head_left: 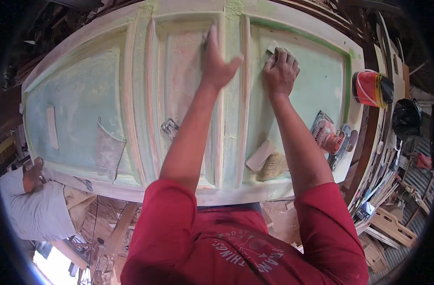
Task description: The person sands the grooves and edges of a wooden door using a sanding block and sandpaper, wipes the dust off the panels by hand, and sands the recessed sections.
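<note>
My left hand (219,64) lies along the inner edge of the door's middle panel, its thumb spread out and its fingers stretched forward, slightly blurred. Closed fingers of my right hand (281,76) press on the right panel, with a pale corner of sandpaper (272,47) sticking out past them. Under both hands lies a large panelled door (233,109), patched with pale green and whitish coating. A small dark-and-white scrap (169,127) rests beside my left forearm. Whatever may be under my left palm is hidden.
On the right panel lie an orange sander (328,136), a flat block (260,155) and a tan lumpy piece (275,166). A red tub (368,89) stands at the right edge. Leftward are a pale strip (52,127), a cloth (109,151) and another person (39,202).
</note>
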The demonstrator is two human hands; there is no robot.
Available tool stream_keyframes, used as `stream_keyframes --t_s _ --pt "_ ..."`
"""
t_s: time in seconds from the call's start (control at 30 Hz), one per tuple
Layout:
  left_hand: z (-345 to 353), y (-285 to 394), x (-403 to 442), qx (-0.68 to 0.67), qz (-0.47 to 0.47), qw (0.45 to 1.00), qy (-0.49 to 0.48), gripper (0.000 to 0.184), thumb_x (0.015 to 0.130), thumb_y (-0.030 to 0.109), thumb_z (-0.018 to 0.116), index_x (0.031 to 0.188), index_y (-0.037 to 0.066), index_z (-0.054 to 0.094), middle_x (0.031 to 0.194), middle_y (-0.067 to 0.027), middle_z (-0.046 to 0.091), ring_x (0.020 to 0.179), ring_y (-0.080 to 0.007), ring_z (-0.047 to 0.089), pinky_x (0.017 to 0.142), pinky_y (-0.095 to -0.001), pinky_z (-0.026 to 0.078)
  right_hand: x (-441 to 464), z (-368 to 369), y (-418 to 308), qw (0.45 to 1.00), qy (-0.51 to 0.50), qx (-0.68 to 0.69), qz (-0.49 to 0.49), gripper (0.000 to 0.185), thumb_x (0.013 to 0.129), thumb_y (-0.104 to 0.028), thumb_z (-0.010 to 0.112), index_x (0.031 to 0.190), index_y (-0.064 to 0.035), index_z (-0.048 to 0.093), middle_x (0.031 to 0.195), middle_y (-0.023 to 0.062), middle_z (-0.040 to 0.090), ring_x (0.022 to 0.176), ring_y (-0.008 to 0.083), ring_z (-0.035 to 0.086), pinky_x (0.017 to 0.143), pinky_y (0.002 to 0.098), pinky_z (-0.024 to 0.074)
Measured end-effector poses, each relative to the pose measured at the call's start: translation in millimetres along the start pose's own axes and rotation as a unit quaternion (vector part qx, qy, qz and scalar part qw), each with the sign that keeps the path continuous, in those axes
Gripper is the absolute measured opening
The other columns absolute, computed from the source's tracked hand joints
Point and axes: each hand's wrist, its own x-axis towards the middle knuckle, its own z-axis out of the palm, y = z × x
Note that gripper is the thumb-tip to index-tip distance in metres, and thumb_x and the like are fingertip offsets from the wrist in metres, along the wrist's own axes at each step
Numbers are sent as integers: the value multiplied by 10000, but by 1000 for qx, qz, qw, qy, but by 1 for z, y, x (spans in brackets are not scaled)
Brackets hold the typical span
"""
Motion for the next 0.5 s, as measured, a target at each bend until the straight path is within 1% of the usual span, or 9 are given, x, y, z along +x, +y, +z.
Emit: stream_keyframes --t_s 0.07,0.13,0.17,0.2,0.27,0.37,0.4,0.47,0.5 --pt "-14 6 -63 1 11 1000 -25 1181 808 271 855 1725 -67 194 1745 -318 337 1650 -461 295 1376 -519 204 1 -1 -3 1000 -13 -8 8 368 1045 -249 640 1394 -131 640 1460 165 636 1396 395 559 1182 550 414" --pt "-19 20 -97 -29 16 999 -23 1186 809 275 852 1725 -73 185 1750 -320 322 1649 -467 293 1375 -517 207 0 -1 -3 1000 -14 -11 11 391 1030 -230 651 1408 -131 633 1473 165 624 1403 398 554 1184 551 413" --pt "-20 22 -99 -46 17 999 -24 1189 809 276 851 1725 -76 180 1753 -321 315 1649 -470 291 1374 -516 209 0 -2 -3 1000 -13 -10 12 396 1027 -227 652 1411 -131 630 1472 165 624 1405 398 553 1184 551 412" --pt "-16 17 -81 -25 16 999 -18 1200 812 288 864 1730 -68 177 1764 -312 300 1658 -456 275 1377 -507 195 0 -3 -3 1000 -14 -10 11 402 1023 -223 654 1414 -131 628 1471 165 624 1406 399 552 1184 551 412" --pt "-2 4 -23 18 19 1000 -2 1224 818 311 891 1739 -52 171 1787 -295 271 1677 -428 242 1382 -489 169 2 -4 -6 1000 -12 -10 10 412 1018 -216 656 1420 -132 623 1469 163 624 1408 399 551 1184 551 412" --pt "5 3 15 26 -1 1000 9 1218 832 313 884 1737 -55 158 1785 -307 260 1676 -445 229 1382 -493 172 1 -4 -3 1000 -14 -14 9 425 1013 -209 659 1429 -134 616 1466 161 624 1411 398 550 1185 550 412" --pt "0 10 -3 -6 -12 1000 -1 1220 817 311 870 1735 -57 155 1787 -314 250 1674 -468 217 1380 -524 176 -1 -4 -2 1000 -15 -15 7 429 1011 -208 661 1431 -134 614 1465 161 623 1411 397 550 1186 550 411" --pt "-12 27 -55 48 8 999 -15 1224 790 293 848 1738 -51 154 1792 -315 240 1674 -487 204 1374 -558 179 1 -4 -5 1000 -19 -10 15 426 1011 -207 662 1429 -138 619 1463 161 624 1413 396 551 1189 548 408" --pt "-16 37 -70 48 3 999 -17 1227 782 288 842 1740 -47 152 1792 -317 241 1671 -496 205 1371 -567 183 2 -2 -5 1000 -17 -12 11 421 1012 -207 661 1426 -138 622 1464 163 625 1415 395 551 1191 548 406"
